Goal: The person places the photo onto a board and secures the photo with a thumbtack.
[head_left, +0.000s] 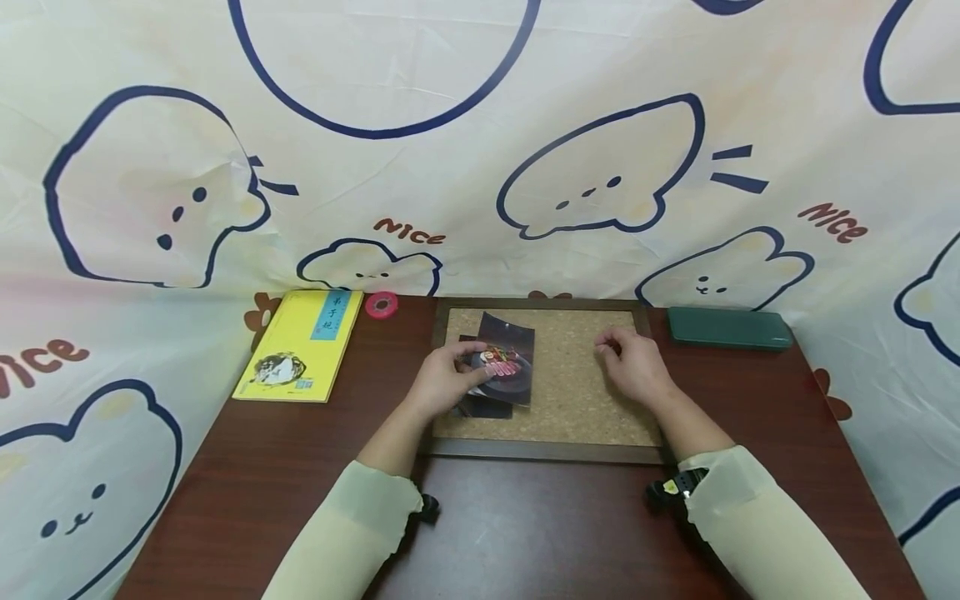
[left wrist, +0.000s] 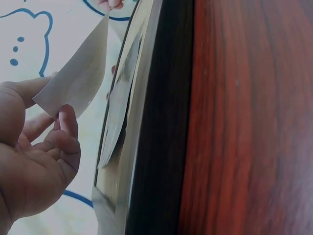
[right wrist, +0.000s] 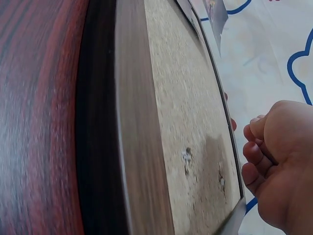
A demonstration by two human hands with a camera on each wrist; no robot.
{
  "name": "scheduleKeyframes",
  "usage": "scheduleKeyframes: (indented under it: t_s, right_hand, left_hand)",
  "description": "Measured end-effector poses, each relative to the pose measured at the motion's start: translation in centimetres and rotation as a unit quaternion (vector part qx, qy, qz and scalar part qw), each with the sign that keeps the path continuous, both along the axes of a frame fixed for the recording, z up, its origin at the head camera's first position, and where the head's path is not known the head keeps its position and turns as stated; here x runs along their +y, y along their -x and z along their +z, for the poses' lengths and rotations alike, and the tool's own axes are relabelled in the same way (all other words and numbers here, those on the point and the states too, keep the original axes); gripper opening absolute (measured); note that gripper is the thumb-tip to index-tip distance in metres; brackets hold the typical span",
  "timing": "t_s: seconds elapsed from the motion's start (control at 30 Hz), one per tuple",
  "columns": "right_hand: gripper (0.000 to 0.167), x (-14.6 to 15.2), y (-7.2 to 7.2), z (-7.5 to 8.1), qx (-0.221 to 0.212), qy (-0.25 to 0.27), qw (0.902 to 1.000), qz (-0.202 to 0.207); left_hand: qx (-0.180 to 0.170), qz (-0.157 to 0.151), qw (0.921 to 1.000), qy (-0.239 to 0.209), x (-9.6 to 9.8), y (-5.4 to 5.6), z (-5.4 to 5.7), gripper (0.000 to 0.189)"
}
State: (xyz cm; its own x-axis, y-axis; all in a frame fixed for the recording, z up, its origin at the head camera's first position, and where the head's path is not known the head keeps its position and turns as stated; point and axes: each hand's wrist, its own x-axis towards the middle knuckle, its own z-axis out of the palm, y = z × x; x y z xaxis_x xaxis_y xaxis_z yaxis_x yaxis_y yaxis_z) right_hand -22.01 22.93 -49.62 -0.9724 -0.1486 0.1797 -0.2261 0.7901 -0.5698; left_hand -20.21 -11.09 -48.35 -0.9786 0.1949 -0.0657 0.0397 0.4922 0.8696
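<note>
Fingers (head_left: 471,357) of your left hand (head_left: 442,382) pinch 1 photo (head_left: 504,367) on the cork board (head_left: 577,392); right hand (head_left: 633,365) fingers curl, maybe pinching a pin, can't tell. Hold the photo flat, corners inside the frame.

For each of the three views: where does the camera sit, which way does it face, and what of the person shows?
Head: above, facing forward and down at the cork board; both forearms, left hand holding a photo, right hand curled.
Left wrist: low at the board's frame, looking along it; fingers gripping the photo.
Right wrist: low, looking along the cork; curled fingers.
All share the board.
</note>
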Motion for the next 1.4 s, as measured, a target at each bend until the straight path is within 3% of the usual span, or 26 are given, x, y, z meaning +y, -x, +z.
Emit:
scheduleKeyframes:
  t_s: [0.37,0.63,1.13,1.4]
  right_hand:
    - [0.011,-0.9,0.2,0.2,0.004,0.005,1.0000,0.004]
    - [0.012,-1.1,0.3,0.2,0.003,0.003,1.0000,0.004]
    - [0.013,-1.6,0.4,0.4,-0.004,0.010,0.9999,-0.001]
    - [0.015,-1.8,0.6,0.8,-0.002,0.006,0.9999,0.009]
  left_hand:
    - [0.012,-0.021,0.9997,0.009,2.0,-0.3,-0.2,0.044]
    - [0.021,-0.017,0.9996,0.005,3.4,-0.4,-0.3,0.040]
    - [0.004,-0.030,0.9995,0.010,5.4,-0.7,-0.2,0.039]
    - [0.022,-0.041,0.9979,0.045,6.5,-0.8,-0.3,0.039]
